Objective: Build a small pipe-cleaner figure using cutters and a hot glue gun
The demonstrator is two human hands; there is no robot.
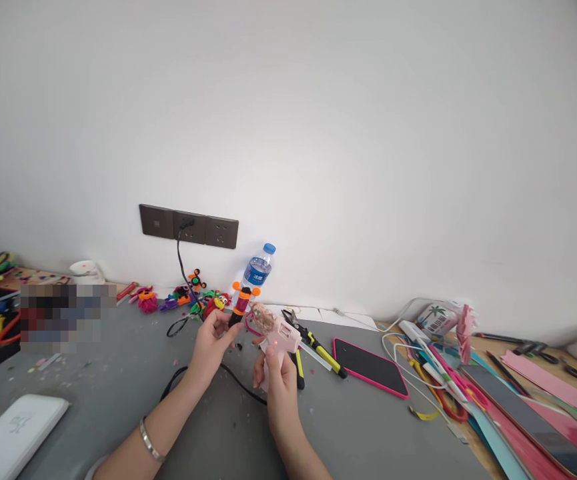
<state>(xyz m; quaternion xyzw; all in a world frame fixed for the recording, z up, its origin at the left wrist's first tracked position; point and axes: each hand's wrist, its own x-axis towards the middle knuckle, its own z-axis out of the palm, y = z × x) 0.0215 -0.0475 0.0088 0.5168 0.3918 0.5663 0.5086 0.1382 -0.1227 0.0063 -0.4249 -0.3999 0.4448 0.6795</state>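
left hand [217, 339]: grasps orange, black and magenta fuzzy figure [241, 304] between thumb and fingers, slightly tilted, above grey mat [368, 433]
right hand [279, 383]: clenched round handle of pale pink plastic glue gun [284, 337], front end near figure
right of glue gun: see yellow-handled black pliers [335, 367], then pink-cased black phone [371, 367]
behind figure: see blue-capped clear bottle [258, 272] near white wall [368, 133]

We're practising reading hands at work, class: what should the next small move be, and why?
Probably ease the pink glue gun towards the orange-and-black figure: the right hand grips the gun, its red light lit, and the left hand holds the figure close by.
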